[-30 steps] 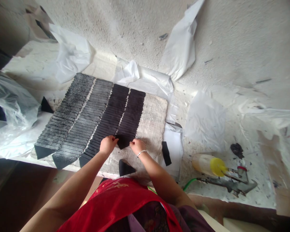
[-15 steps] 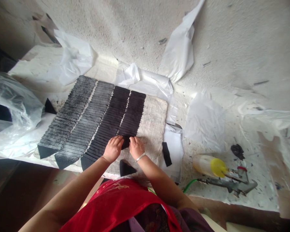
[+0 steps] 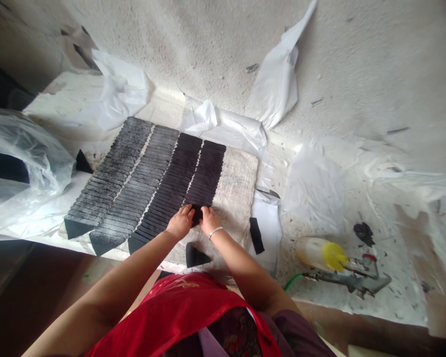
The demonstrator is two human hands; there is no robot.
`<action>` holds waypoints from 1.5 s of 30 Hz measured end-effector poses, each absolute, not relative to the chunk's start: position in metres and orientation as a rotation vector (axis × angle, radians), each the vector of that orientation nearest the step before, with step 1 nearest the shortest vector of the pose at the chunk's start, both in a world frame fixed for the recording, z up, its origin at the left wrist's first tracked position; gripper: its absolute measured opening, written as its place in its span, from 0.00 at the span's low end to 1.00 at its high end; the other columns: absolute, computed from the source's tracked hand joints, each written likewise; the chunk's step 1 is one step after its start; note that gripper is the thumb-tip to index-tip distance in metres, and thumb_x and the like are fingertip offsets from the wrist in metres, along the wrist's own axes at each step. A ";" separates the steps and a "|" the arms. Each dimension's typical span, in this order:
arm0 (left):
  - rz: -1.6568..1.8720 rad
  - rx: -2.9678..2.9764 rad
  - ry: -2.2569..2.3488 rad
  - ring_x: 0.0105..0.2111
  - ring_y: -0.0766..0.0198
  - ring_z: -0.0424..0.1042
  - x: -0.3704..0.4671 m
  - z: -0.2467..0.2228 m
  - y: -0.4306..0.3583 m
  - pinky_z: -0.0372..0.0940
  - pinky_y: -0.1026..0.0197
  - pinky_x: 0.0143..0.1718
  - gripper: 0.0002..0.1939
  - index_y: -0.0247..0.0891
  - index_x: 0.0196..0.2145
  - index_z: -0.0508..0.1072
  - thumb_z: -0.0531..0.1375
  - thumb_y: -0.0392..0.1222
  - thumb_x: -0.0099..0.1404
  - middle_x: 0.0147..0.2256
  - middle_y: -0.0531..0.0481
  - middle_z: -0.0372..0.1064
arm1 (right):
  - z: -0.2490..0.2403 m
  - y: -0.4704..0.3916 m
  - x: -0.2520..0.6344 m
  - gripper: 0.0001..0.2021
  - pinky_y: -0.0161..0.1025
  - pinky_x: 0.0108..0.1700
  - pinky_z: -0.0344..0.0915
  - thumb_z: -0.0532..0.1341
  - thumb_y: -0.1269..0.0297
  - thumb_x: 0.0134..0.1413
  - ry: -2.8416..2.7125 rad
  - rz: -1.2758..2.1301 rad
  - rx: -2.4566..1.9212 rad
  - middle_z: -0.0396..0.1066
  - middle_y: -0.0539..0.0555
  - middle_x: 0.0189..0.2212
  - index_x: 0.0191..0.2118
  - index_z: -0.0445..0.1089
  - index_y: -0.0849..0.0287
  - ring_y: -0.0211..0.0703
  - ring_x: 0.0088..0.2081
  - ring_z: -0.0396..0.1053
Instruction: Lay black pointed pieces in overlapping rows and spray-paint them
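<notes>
My left hand (image 3: 181, 222) and my right hand (image 3: 209, 220) pinch opposite sides of a small black fabric piece (image 3: 197, 216) at the near end of the fourth row. That row of overlapping black pieces (image 3: 210, 171) lies on a pale cloth-covered board (image 3: 238, 183). Left of it runs another black row (image 3: 178, 173), then two rows dusted with whitish specks (image 3: 141, 183) (image 3: 113, 168). A loose black piece (image 3: 196, 256) sits near the board's front edge, below my hands. A silver bracelet circles my right wrist.
A spray gun (image 3: 360, 283) with a yellow-capped cup (image 3: 332, 255) and green hose lies at the right. White paper (image 3: 269, 213) bears a black strip (image 3: 256, 236). A clear plastic bag (image 3: 48, 163) stands at the left. The rough wall (image 3: 208, 44) rises behind.
Both hands have moved slightly away from my body, with the black piece now closer against the row's near end. The view has shifted a little.
</notes>
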State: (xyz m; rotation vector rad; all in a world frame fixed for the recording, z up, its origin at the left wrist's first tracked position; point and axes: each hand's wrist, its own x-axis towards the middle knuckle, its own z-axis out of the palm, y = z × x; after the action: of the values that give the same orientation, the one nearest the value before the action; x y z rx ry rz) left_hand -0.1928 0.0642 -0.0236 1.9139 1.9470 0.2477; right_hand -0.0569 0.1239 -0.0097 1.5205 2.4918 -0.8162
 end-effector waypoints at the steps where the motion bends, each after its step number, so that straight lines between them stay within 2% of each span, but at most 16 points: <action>1: 0.283 1.888 1.945 0.57 0.50 0.58 -0.196 -0.019 0.066 0.58 0.53 0.55 0.24 0.32 0.52 0.67 0.58 0.34 0.57 0.58 0.36 0.56 | -0.007 0.124 -0.054 0.18 0.38 0.46 0.60 0.58 0.70 0.52 2.502 -0.850 1.526 0.66 0.59 0.45 0.50 0.61 0.60 0.44 0.45 0.65; 3: 0.369 1.843 1.968 0.57 0.50 0.57 -0.203 -0.010 0.065 0.58 0.54 0.56 0.25 0.30 0.53 0.65 0.59 0.34 0.56 0.60 0.34 0.52 | -0.002 0.120 -0.044 0.18 0.38 0.47 0.60 0.57 0.70 0.53 2.522 -0.909 1.554 0.67 0.58 0.45 0.51 0.61 0.60 0.43 0.44 0.65; 5: 0.473 1.796 1.992 0.57 0.53 0.58 -0.207 -0.003 0.059 0.57 0.54 0.56 0.23 0.30 0.53 0.64 0.56 0.36 0.59 0.58 0.36 0.55 | 0.002 0.111 -0.031 0.15 0.37 0.46 0.60 0.56 0.70 0.54 2.515 -0.989 1.523 0.68 0.57 0.43 0.48 0.64 0.60 0.41 0.43 0.66; 9: 0.604 1.596 1.891 0.39 0.60 0.71 -0.206 0.006 0.029 0.64 0.60 0.44 0.13 0.35 0.43 0.71 0.54 0.40 0.61 0.40 0.44 0.71 | 0.009 0.078 -0.015 0.08 0.34 0.42 0.60 0.60 0.65 0.52 2.471 -1.154 1.278 0.70 0.53 0.37 0.39 0.69 0.58 0.39 0.37 0.67; 12: 0.510 1.421 1.788 0.30 0.63 0.71 -0.199 0.008 0.000 0.64 0.63 0.36 0.09 0.38 0.33 0.74 0.56 0.42 0.59 0.31 0.49 0.72 | 0.009 0.056 -0.015 0.13 0.37 0.42 0.60 0.65 0.56 0.46 2.512 -1.109 1.172 0.69 0.54 0.35 0.36 0.70 0.58 0.42 0.37 0.66; 14: 0.459 1.245 1.769 0.25 0.64 0.71 -0.194 0.006 -0.016 0.63 0.64 0.31 0.10 0.38 0.28 0.73 0.56 0.45 0.59 0.26 0.51 0.71 | 0.007 0.047 -0.018 0.11 0.38 0.42 0.60 0.66 0.58 0.45 2.528 -1.071 1.141 0.69 0.55 0.34 0.34 0.71 0.58 0.44 0.37 0.66; 16: 0.445 1.069 1.772 0.20 0.67 0.68 -0.190 0.004 -0.028 0.61 0.64 0.26 0.13 0.38 0.25 0.71 0.57 0.50 0.57 0.23 0.52 0.70 | 0.005 0.043 -0.022 0.05 0.37 0.42 0.59 0.64 0.64 0.47 2.516 -1.097 1.141 0.70 0.54 0.33 0.30 0.70 0.58 0.42 0.36 0.66; 19: 0.496 0.800 1.714 0.17 0.70 0.65 -0.185 0.003 -0.036 0.56 0.66 0.18 0.17 0.37 0.31 0.70 0.62 0.53 0.51 0.29 0.51 0.71 | 0.003 0.047 -0.025 0.03 0.33 0.39 0.59 0.61 0.69 0.48 2.528 -1.263 1.134 0.69 0.51 0.31 0.26 0.68 0.58 0.38 0.34 0.65; 21: 0.559 0.606 1.584 0.15 0.72 0.61 -0.183 0.003 -0.035 0.50 0.68 0.14 0.23 0.37 0.38 0.69 0.64 0.54 0.48 0.28 0.52 0.70 | 0.002 0.052 -0.026 0.02 0.32 0.35 0.58 0.59 0.70 0.49 2.535 -1.396 1.096 0.68 0.49 0.28 0.27 0.67 0.59 0.36 0.31 0.64; 24: 0.683 0.383 1.435 0.12 0.75 0.54 -0.182 0.002 -0.026 0.44 0.70 0.13 0.21 0.36 0.33 0.68 0.64 0.53 0.47 0.15 0.60 0.59 | 0.003 0.061 -0.027 0.03 0.31 0.31 0.58 0.59 0.69 0.50 2.493 -1.553 1.110 0.68 0.48 0.27 0.33 0.66 0.58 0.35 0.28 0.64; 26: 0.789 0.290 1.419 0.12 0.76 0.53 -0.184 0.002 -0.016 0.45 0.71 0.14 0.19 0.35 0.28 0.66 0.64 0.53 0.48 0.12 0.61 0.56 | 0.003 0.067 -0.028 0.07 0.31 0.31 0.58 0.60 0.67 0.49 2.425 -1.621 1.201 0.69 0.47 0.27 0.37 0.65 0.57 0.35 0.28 0.65; 30: 0.904 0.259 1.551 0.16 0.72 0.64 -0.192 0.000 0.006 0.54 0.71 0.16 0.16 0.35 0.29 0.67 0.62 0.51 0.50 0.16 0.55 0.64 | -0.001 0.081 -0.026 0.05 0.31 0.28 0.59 0.57 0.63 0.54 2.136 -1.714 1.398 0.68 0.46 0.20 0.32 0.66 0.58 0.34 0.23 0.66; 34: 0.795 0.489 1.773 0.19 0.66 0.69 -0.200 0.000 0.025 0.57 0.69 0.15 0.13 0.34 0.30 0.69 0.58 0.48 0.55 0.20 0.51 0.68 | -0.005 0.099 -0.027 0.08 0.29 0.24 0.58 0.55 0.63 0.56 1.994 -1.780 1.583 0.71 0.47 0.23 0.28 0.66 0.58 0.31 0.19 0.66; 37: 0.672 0.655 1.902 0.16 0.68 0.68 -0.202 0.000 0.036 0.57 0.68 0.14 0.12 0.35 0.28 0.71 0.56 0.47 0.56 0.23 0.49 0.71 | -0.007 0.111 -0.032 0.10 0.30 0.25 0.58 0.55 0.61 0.56 2.085 -1.571 1.695 0.71 0.47 0.21 0.27 0.68 0.58 0.32 0.19 0.65; 41: 0.530 0.734 2.019 0.14 0.68 0.65 -0.202 -0.002 0.044 0.56 0.68 0.15 0.14 0.36 0.24 0.71 0.55 0.49 0.57 0.17 0.52 0.68 | -0.008 0.122 -0.040 0.12 0.32 0.28 0.56 0.58 0.57 0.54 2.210 -1.202 1.736 0.73 0.51 0.23 0.27 0.72 0.58 0.36 0.25 0.68; 45: 0.469 0.792 2.074 0.15 0.67 0.65 -0.202 -0.009 0.044 0.58 0.67 0.19 0.15 0.38 0.23 0.70 0.54 0.50 0.58 0.14 0.53 0.65 | -0.012 0.125 -0.043 0.13 0.33 0.31 0.56 0.58 0.56 0.54 2.239 -1.035 1.716 0.75 0.53 0.28 0.29 0.74 0.57 0.38 0.31 0.69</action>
State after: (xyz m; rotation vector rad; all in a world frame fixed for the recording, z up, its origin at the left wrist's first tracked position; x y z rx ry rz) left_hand -0.2017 0.0442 -0.0092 0.7924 2.0745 0.4688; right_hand -0.0432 0.1253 -0.0119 1.7164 2.2393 -1.0347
